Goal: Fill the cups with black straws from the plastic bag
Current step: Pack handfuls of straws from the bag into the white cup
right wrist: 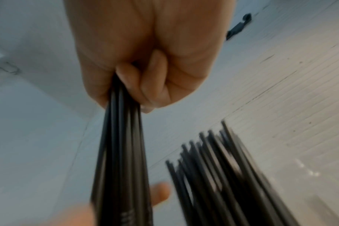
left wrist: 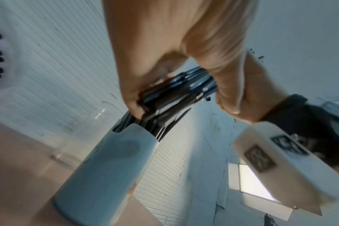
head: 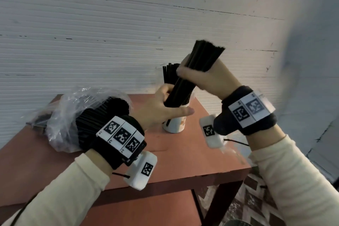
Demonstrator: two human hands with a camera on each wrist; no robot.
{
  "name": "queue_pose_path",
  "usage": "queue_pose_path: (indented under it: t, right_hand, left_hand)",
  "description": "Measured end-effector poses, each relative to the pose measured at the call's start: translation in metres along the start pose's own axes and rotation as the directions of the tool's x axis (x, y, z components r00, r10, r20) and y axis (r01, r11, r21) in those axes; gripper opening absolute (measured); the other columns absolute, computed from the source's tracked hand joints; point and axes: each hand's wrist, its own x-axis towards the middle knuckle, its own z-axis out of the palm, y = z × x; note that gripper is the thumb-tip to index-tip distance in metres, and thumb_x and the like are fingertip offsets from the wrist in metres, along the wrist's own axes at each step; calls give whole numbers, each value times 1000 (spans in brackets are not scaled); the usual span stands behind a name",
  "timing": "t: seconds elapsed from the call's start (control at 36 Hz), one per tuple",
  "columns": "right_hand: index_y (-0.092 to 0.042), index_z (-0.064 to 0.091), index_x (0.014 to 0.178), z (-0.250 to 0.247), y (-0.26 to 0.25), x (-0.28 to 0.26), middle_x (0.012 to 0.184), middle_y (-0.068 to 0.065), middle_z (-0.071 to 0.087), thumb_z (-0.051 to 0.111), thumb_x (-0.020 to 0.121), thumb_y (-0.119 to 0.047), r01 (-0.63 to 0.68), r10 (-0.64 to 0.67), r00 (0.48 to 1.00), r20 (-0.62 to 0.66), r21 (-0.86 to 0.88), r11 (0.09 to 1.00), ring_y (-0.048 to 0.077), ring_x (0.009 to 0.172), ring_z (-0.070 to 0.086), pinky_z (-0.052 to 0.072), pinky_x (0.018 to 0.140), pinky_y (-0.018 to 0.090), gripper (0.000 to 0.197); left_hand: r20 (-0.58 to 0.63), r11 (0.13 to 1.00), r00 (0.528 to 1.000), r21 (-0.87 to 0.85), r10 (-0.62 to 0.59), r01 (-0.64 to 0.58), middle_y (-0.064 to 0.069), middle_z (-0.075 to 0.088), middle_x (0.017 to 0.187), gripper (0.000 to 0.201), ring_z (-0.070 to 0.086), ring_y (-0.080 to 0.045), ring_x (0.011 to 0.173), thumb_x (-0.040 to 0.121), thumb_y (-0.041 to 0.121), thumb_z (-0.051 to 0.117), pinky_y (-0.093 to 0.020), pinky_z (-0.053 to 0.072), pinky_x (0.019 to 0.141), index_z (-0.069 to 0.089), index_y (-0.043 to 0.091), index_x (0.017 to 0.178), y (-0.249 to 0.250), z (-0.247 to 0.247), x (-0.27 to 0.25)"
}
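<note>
My right hand (head: 200,75) grips a thick bundle of black straws (head: 201,57), tilted, with its lower ends inside a white paper cup (head: 174,126) on the table. My left hand (head: 161,104) wraps around the bundle just above the cup's rim. In the left wrist view, my left hand's fingers (left wrist: 130,94) close on the straws (left wrist: 174,94) above the white cup (left wrist: 110,165). The right wrist view shows my right hand (right wrist: 145,61) fisted round the bundle (right wrist: 122,152). A clear cup (head: 157,71) behind holds more black straws (head: 169,73).
A crumpled clear plastic bag (head: 73,112) full of black straws lies on the left of the reddish-brown table (head: 183,152). A ribbed white wall rises right behind the table. The table's right edge drops to a patterned floor (head: 256,198).
</note>
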Motion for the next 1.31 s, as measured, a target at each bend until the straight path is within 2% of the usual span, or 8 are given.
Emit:
queue_pose_path:
  t: [0.11,0.28,0.42,0.53,0.83,1.03,1.19,1.31]
  right_hand:
    - [-12,62,77,-27,0,18,62,-9,56,66,87,-13,-5,12,982,-187,37,999,1,49,47,34,44,14,10]
    - [-16,61,72,-38,4,36,66,0,55,66,83,-15,-48,55,976,-209,38,998,11,51,44,32,42,20,13]
    - [-6,64,83,-34,18,48,66,-7,57,66,86,-18,-78,53,983,-176,-138,987,-3,51,51,37,47,9,12]
    - [0,65,83,-25,30,56,79,12,67,67,84,-22,-98,68,988,-141,-219,971,17,72,64,52,64,29,22]
    - [-15,51,66,14,52,50,67,4,57,61,73,-52,-66,43,997,-62,-434,899,24,69,57,48,61,41,39]
    - [-25,61,96,11,40,38,109,-5,46,63,76,-65,-132,118,991,-60,-431,893,16,114,32,32,99,33,45]
    - [-18,38,135,12,25,37,134,-1,43,77,77,-41,89,-152,949,-277,-228,970,9,119,46,38,92,6,74]
    - [-9,41,137,15,18,38,136,1,42,70,85,-20,304,-398,860,-319,-305,902,14,123,48,40,101,16,61]
  left_hand:
    - [-316,1000,949,-17,-15,10,-4,45,123,102,53,-15,113,51,42,91,-38,50,95,23,34,127,-6,6,14]
    - [-202,986,965,-25,-167,166,6,41,134,138,47,-15,126,39,44,94,-40,42,107,2,40,143,-23,5,46]
    - [-62,983,982,42,-176,178,3,60,122,98,57,-18,119,51,21,95,-35,49,95,42,17,133,-35,2,59]
    - [-11,982,984,63,-177,177,2,70,111,74,65,-17,107,54,17,93,-41,51,97,59,19,120,-41,-3,61]
    - [6,977,984,116,-179,178,8,65,119,90,60,-12,113,52,30,92,-40,47,102,50,24,131,-40,-4,58]
    - [-17,977,986,127,-168,168,10,60,117,83,56,-13,115,63,17,90,-38,45,103,45,23,133,-39,-2,56]
    - [-35,975,984,136,-174,177,5,58,124,92,54,-16,118,62,16,91,-40,45,105,40,21,138,-39,-1,58]
    - [-33,971,980,136,-195,198,6,55,127,95,51,-16,121,62,15,90,-38,43,106,37,21,141,-39,-1,56]
